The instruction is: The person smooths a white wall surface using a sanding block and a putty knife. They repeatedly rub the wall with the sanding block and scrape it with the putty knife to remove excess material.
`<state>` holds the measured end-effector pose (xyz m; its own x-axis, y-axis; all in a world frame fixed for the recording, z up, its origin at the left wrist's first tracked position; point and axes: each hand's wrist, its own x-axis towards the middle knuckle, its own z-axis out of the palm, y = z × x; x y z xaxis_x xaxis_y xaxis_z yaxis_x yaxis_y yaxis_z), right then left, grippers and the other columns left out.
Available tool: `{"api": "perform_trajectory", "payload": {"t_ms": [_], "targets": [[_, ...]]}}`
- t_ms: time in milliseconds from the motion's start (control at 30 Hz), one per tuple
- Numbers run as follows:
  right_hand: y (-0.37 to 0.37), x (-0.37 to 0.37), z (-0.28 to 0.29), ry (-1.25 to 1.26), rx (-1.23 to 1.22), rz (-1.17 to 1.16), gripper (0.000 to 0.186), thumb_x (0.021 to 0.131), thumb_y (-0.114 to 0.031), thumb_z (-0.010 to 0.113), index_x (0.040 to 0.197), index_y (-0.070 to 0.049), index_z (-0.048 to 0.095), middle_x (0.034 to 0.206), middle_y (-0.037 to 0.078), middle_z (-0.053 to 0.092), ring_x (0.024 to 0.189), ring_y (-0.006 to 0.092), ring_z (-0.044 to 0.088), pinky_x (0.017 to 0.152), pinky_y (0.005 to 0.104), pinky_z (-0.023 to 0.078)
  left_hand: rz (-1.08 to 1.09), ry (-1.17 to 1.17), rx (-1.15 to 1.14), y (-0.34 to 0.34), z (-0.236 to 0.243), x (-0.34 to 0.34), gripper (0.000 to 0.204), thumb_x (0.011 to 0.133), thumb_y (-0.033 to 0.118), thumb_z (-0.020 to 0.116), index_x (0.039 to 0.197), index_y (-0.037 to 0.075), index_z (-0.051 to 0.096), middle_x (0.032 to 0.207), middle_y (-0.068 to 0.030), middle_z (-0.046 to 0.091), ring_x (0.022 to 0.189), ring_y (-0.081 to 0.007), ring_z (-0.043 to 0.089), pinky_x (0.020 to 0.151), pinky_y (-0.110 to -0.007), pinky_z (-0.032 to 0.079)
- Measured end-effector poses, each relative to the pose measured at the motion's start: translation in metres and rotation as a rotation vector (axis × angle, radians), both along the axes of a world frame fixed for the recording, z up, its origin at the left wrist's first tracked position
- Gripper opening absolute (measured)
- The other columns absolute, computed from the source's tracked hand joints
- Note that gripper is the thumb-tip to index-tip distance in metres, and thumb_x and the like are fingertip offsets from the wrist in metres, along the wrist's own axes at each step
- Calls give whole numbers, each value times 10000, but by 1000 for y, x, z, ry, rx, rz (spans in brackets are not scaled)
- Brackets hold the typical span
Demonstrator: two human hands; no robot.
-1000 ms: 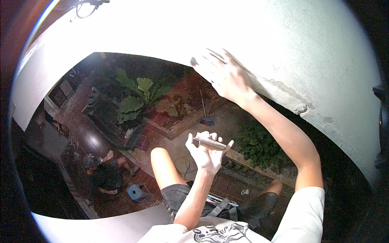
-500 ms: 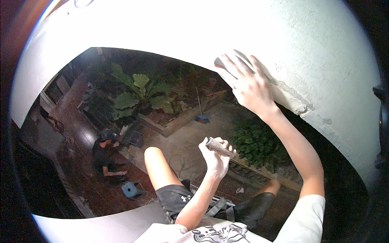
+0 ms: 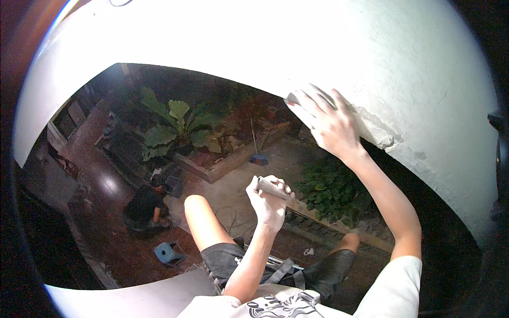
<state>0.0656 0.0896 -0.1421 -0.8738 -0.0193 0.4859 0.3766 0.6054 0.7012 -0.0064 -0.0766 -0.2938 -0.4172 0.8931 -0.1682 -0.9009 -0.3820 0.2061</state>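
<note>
My left hand [image 3: 270,206] is closed round a short grey roll [image 3: 274,188] with a rough, dusty look, held above my lap. Up on the right, my right hand [image 3: 335,124] lies against the lower edge of a white plastered wall [image 3: 413,69]. Its fingers are nearly straight and press a thin grey sheet, perhaps sandpaper [image 3: 290,98], on that edge; most of the sheet is hidden under them. Beside the hand, a rough, chipped patch [image 3: 379,130] runs along the plaster. Pale dust coats my left hand.
Far below, a person in dark clothes [image 3: 143,209] crouches on the tiled floor near a blue stool [image 3: 169,254]. A leafy plant [image 3: 177,124], a low bush [image 3: 336,191] and a broom with a blue head [image 3: 258,159] are beyond my legs. White masonry [image 3: 132,294] curves at the lower left.
My right hand has shifted a little down and right along the wall edge. My left hand, with the roll, has moved slightly left. The person below has bent lower.
</note>
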Motion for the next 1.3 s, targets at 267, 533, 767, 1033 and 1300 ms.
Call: {"api": "perform_trajectory", "payload": {"t_ms": [267, 533, 767, 1033, 1300], "targets": [[-6, 11, 3, -6, -66, -53, 581, 829, -159, 578, 1381, -315, 484, 1526, -23, 334, 1408, 169, 287, 1175, 488, 160, -84, 44, 57, 0, -11, 17, 401, 846, 441, 513, 942, 56, 570, 821, -100, 565, 794, -284, 561, 734, -420, 450], [2, -114, 27, 74, -88, 174, 562, 837, -189, 568, 1390, -174, 474, 1480, 35, 403, 1393, 180, 316, 1191, 444, 141, -24, 186, 51, -17, -5, 9, 333, 867, 367, 549, 1019, 75, 599, 892, -57, 597, 858, -206, 572, 758, -337, 440], [3, -53, 13, 10, -91, 107, 598, 798, -151, 633, 1365, -281, 497, 1497, -11, 388, 1394, 156, 316, 1198, 443, 140, 24, 388, -114, -17, -2, 11, 308, 888, 377, 554, 1019, 99, 573, 894, -25, 594, 847, -172, 565, 742, -311, 418], [22, 123, -30, 116, 45, -59, 524, 864, -234, 575, 1352, -400, 479, 1512, -124, 346, 1375, 84, 337, 1207, 432, 148, -167, 378, -208, -13, -12, 30, 412, 875, 557, 563, 941, 151, 557, 784, 32, 580, 733, -119, 545, 647, -265, 375], [14, 102, -24, 175, -22, -70, 608, 820, -177, 608, 1375, -379, 463, 1523, -124, 324, 1398, 111, 306, 1207, 441, 141, -184, 292, -225, -14, -12, 39, 503, 873, 633, 482, 896, 135, 553, 716, 23, 557, 668, -133, 527, 609, -277, 365]]}}
